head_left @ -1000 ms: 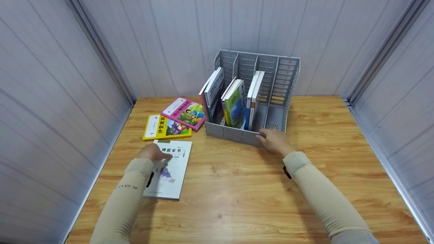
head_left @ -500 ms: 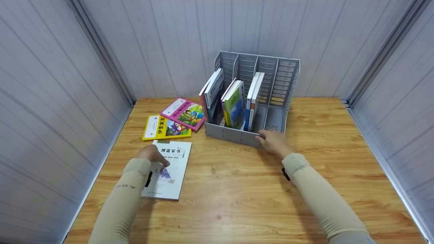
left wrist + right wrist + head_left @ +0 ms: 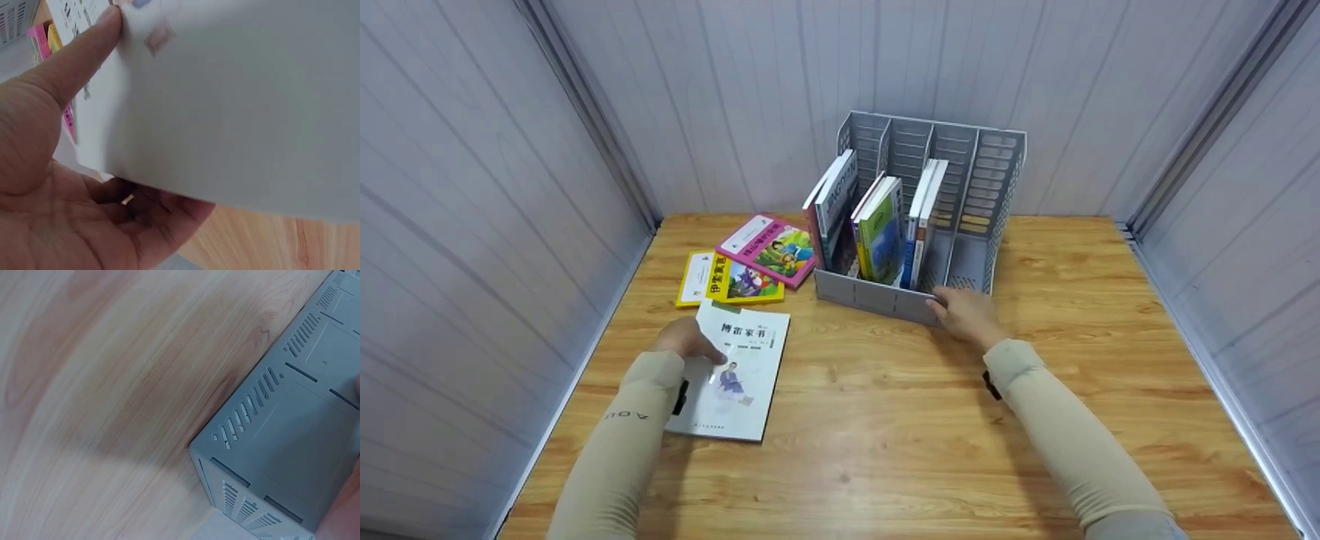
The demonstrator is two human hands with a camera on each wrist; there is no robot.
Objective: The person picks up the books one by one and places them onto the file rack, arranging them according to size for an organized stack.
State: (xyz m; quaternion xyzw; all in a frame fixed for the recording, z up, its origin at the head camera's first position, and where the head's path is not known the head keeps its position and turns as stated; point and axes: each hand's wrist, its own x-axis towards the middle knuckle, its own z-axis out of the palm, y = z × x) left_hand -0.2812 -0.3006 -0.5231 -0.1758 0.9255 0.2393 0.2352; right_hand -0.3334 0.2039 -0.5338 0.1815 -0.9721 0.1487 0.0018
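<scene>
My left hand (image 3: pixel 684 341) holds a white paperback book (image 3: pixel 750 405) by its left side. In the left wrist view the thumb lies on the cover of the book (image 3: pixel 236 112) and the other fingers of the hand (image 3: pixel 84 208) curl underneath, where wood shows below the book's edge. My right hand (image 3: pixel 969 315) grips the front lip of a grey book rack (image 3: pixel 877 298) near its right corner, thumb on the outer face. The right wrist view shows the rack (image 3: pixel 304 433) close up, with only a bit of the hand (image 3: pixel 344 509) at the right edge.
Several books stand in the rack's left compartments, among them a green-covered one (image 3: pixel 881 240) and a white-blue pair (image 3: pixel 921 225). A pink book (image 3: pixel 769 251) overlaps a yellow book (image 3: pixel 697 281) left of the rack. Panelled walls (image 3: pixel 750 97) enclose the wooden table (image 3: pixel 885 450).
The left hand has slid slightly left and its thumb has moved down the white book's cover; the book has turned a little and its upper edge has risen. The right hand stays on the rack.
</scene>
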